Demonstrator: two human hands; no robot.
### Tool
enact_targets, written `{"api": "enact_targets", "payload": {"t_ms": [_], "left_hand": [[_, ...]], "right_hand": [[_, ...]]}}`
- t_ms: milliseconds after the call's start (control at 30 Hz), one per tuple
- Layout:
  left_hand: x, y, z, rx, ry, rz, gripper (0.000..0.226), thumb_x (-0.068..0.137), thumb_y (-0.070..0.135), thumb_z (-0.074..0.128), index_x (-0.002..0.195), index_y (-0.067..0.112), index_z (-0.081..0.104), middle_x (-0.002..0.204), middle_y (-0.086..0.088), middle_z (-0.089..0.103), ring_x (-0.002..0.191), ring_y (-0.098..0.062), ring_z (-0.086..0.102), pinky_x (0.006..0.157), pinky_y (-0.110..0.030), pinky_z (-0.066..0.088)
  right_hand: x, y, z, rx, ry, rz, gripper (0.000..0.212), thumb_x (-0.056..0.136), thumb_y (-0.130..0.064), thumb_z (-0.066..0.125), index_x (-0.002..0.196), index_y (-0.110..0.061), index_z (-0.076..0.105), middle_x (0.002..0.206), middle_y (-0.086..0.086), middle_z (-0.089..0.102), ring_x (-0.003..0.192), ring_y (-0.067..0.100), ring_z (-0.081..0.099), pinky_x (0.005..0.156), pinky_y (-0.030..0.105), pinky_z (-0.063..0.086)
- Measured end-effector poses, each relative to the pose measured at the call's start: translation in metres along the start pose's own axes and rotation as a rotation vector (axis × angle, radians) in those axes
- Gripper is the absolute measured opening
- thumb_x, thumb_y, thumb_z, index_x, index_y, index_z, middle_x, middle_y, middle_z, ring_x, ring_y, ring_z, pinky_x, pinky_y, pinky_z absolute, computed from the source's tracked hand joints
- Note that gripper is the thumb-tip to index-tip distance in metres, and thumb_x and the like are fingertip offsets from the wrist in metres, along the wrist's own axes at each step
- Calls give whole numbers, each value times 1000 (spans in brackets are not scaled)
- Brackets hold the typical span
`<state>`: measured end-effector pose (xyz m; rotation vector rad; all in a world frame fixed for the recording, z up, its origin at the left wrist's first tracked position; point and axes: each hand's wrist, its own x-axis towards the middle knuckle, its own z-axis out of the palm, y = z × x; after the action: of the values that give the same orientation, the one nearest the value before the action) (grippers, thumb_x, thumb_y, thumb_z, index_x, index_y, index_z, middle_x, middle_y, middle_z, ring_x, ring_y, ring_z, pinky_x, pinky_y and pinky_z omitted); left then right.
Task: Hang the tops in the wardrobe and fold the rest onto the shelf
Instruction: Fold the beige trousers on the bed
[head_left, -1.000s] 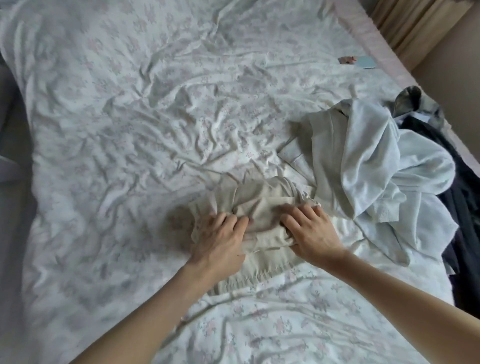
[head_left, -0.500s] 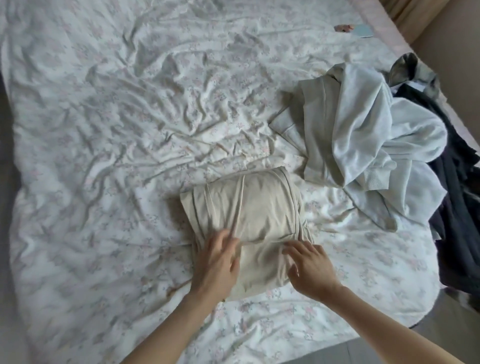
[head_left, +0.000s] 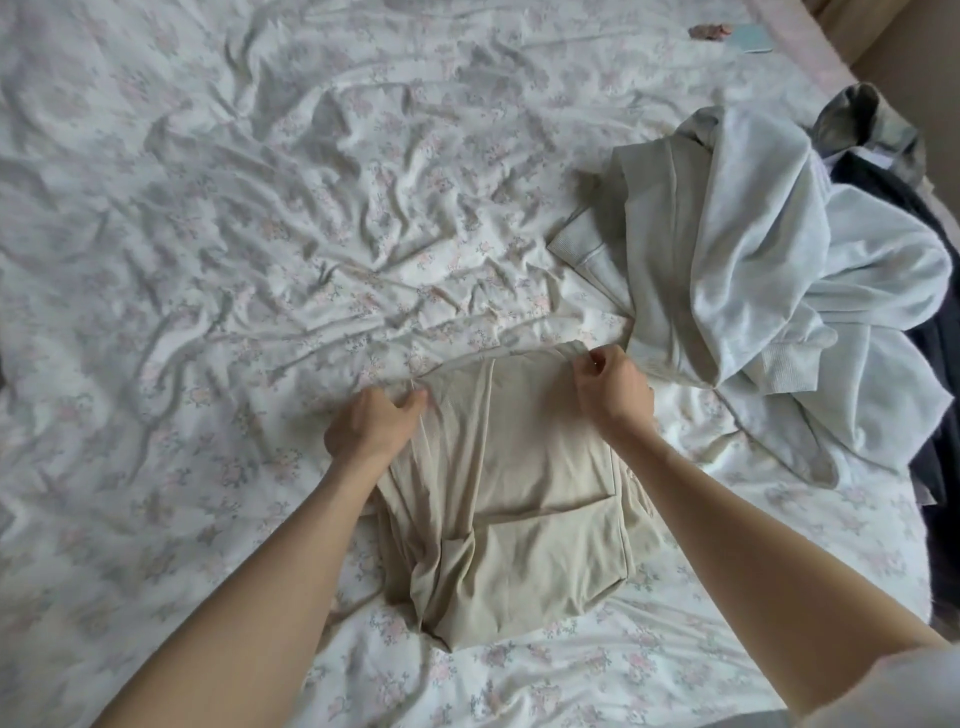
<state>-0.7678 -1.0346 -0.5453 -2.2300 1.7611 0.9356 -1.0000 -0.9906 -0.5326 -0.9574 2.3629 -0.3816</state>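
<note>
The beige garment (head_left: 511, 488) lies folded on the bed sheet (head_left: 234, 260), near the bed's front edge and a little right of the middle. Its far edge runs straight between the two hands; its near end is rounded and bunched, with a fold line crossing it about two thirds of the way down. To the left and beyond it the rumpled floral sheet is bare and gives wide room. To the right there is less: the pale heap (head_left: 753, 270) of light clothes starts just beside the garment's far right corner, close enough that it may touch it there.

The left hand (head_left: 371, 428) pinches the garment's far left corner, fingers curled in against the thumb. The right hand (head_left: 613, 387) pinches the far right corner in the same way, knuckles up. Both forearms reach in from the bottom of the view, the right one crossing the garment's right side.

Dark clothes (head_left: 930, 291) lie behind the heap at the bed's right side, partly covered by it and cut off by the frame. An olive piece (head_left: 862, 117) pokes up above them. Far off near the top right, a small reddish scrap (head_left: 709, 31) and a pale blue flat thing (head_left: 753, 39) rest on the sheet, too small to make out.
</note>
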Motion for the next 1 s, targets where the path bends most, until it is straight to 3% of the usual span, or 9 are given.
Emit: {"api": "enact_targets", "payload": {"t_ms": [133, 233, 400, 500, 667, 800, 933, 1000], "left_hand": [[4, 4, -2, 23, 127, 21, 31, 95, 29, 38, 68, 18, 46, 83, -6, 62, 77, -28, 55, 71, -33, 45], [3, 4, -6, -49, 146, -7, 29, 94, 25, 33, 69, 16, 47, 86, -11, 63, 86, -32, 58, 88, -43, 47], [7, 1, -13, -228, 11, -140, 25, 91, 23, 40, 73, 13, 54, 80, -8, 62, 90, -31, 60, 92, -42, 45], [12, -1, -19, -167, -66, -132, 24, 90, 24, 43, 76, 17, 61, 79, -4, 64, 88, -29, 61, 93, -43, 46], [18, 0, -16, -22, 17, -80, 30, 92, 25, 39, 105, 14, 65, 104, -8, 67, 97, -32, 60, 90, -41, 46], [16, -5, -15, 8, 56, -67, 25, 90, 33, 45, 76, 16, 57, 91, -7, 68, 84, -29, 60, 91, -43, 46], [19, -8, -25, -44, 155, 65, 34, 90, 39, 49, 68, 14, 48, 89, -11, 64, 78, -30, 58, 76, -38, 47], [15, 2, -23, -12, 119, 139, 45, 89, 51, 47, 60, 17, 50, 87, -13, 65, 84, -32, 60, 77, -38, 48]], "right_hand": [[2, 2, 4, -45, 68, -59, 13, 99, -26, 39, 89, -17, 39, 100, 10, 63, 90, 32, 55, 85, 42, 36], [0, 10, 3, -77, 119, -73, 9, 97, -18, 37, 89, -17, 36, 96, 10, 63, 76, 30, 47, 79, 39, 31], [1, 11, 4, -85, 111, -8, 4, 94, -15, 40, 91, -17, 38, 88, 5, 59, 85, 31, 56, 83, 37, 24], [2, 10, 3, -121, 92, -32, 9, 97, -21, 40, 89, -18, 40, 94, 6, 62, 91, 30, 57, 82, 37, 22], [2, 11, 1, -187, 137, -94, 9, 97, -18, 37, 88, -18, 39, 91, 4, 60, 92, 29, 56, 81, 38, 21], [2, 16, 0, -179, 104, -47, 7, 96, -22, 41, 92, -18, 43, 94, 7, 64, 94, 29, 58, 83, 38, 22], [3, 19, -7, -145, 120, -161, 13, 93, -26, 50, 100, -18, 57, 103, 1, 60, 101, 22, 55, 89, 38, 26], [2, 17, -6, -155, 84, -202, 16, 93, -30, 52, 98, -17, 62, 104, 2, 58, 105, 22, 52, 91, 39, 26]]}}
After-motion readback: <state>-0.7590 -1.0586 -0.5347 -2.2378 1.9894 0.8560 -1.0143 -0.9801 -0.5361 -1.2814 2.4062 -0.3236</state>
